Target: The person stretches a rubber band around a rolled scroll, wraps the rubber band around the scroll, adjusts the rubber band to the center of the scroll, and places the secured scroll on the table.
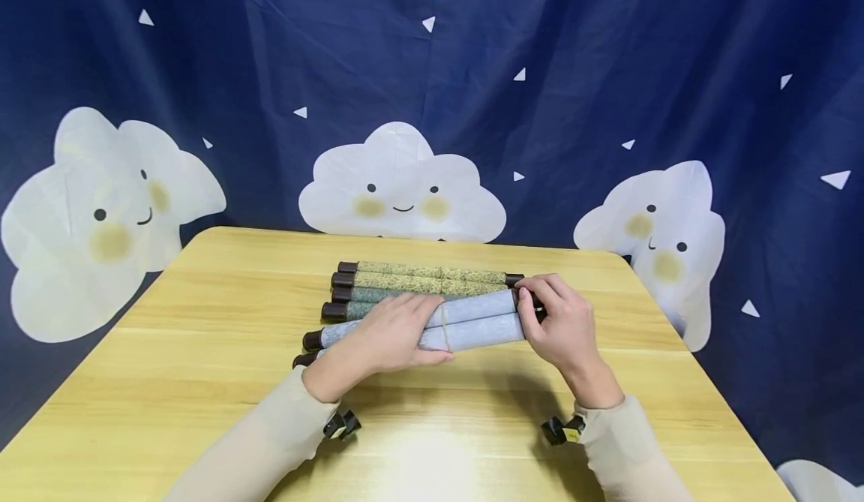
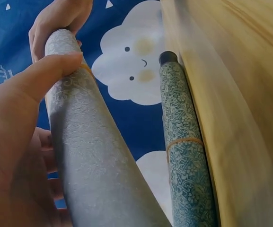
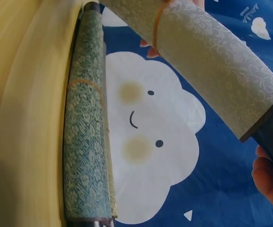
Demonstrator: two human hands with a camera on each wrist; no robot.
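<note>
Two light blue hanging scrolls (image 1: 478,320), rolled up with dark end knobs (image 1: 313,341), lie side by side under one rubber band (image 1: 445,328). My left hand (image 1: 397,329) grips them around the middle, its thumb along the near side. At their right end my right hand (image 1: 562,322) holds the dark knobs, which its fingers partly hide. The right end is raised above the table, and the left end hangs lower. In the left wrist view the left thumb presses on the patterned grey-blue scroll (image 2: 93,142) near the band.
Behind the blue pair, green scrolls (image 1: 367,294) and yellow patterned scrolls (image 1: 405,280) lie in a row on the wooden table (image 1: 202,337). A rubber band circles the green scroll (image 2: 186,113). A dark blue cloud-print curtain (image 1: 378,59) hangs past the far edge.
</note>
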